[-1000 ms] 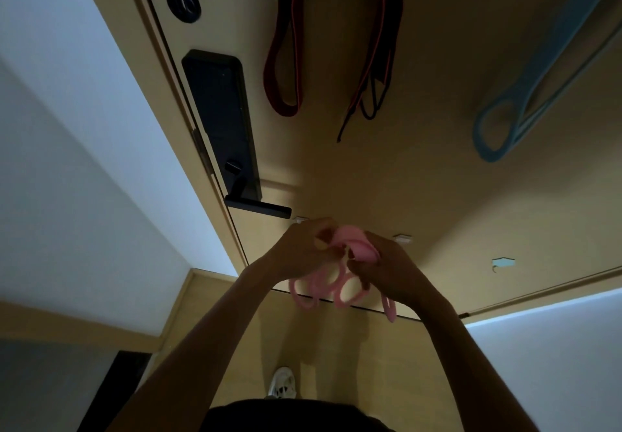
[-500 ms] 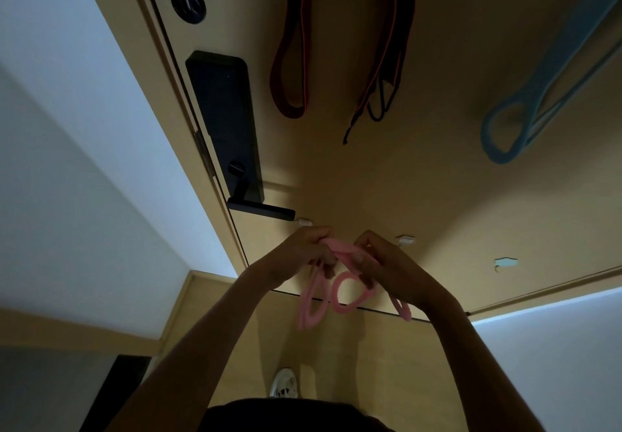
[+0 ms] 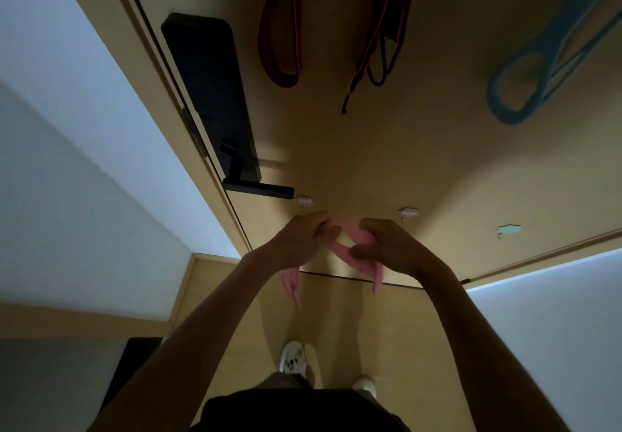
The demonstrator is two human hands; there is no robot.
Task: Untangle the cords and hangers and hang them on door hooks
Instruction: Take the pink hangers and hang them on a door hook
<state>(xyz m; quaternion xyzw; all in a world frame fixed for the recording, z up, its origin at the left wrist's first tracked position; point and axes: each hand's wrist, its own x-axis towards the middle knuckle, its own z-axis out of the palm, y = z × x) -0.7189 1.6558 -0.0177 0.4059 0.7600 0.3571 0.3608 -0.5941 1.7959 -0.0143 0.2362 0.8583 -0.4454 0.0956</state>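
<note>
Left hand (image 3: pixel 304 236) and right hand (image 3: pixel 387 246) each pinched the pink cord (image 3: pixel 350 246), pulling apart near the door (image 3: pixel 437 169) to loosen tangles.

No readable text, labels, brands or numbers anywhere in view. The black lock plate (image 3: pixel 210 95) on the door (image 3: pixel 437 169) is blank and too dark to show any marking. The small white tabs (image 3: pixel 408 211) on the door are too small to tell if anything is printed. The shoe (image 3: pixel 293 357) has a dark pattern, not legible.
</note>
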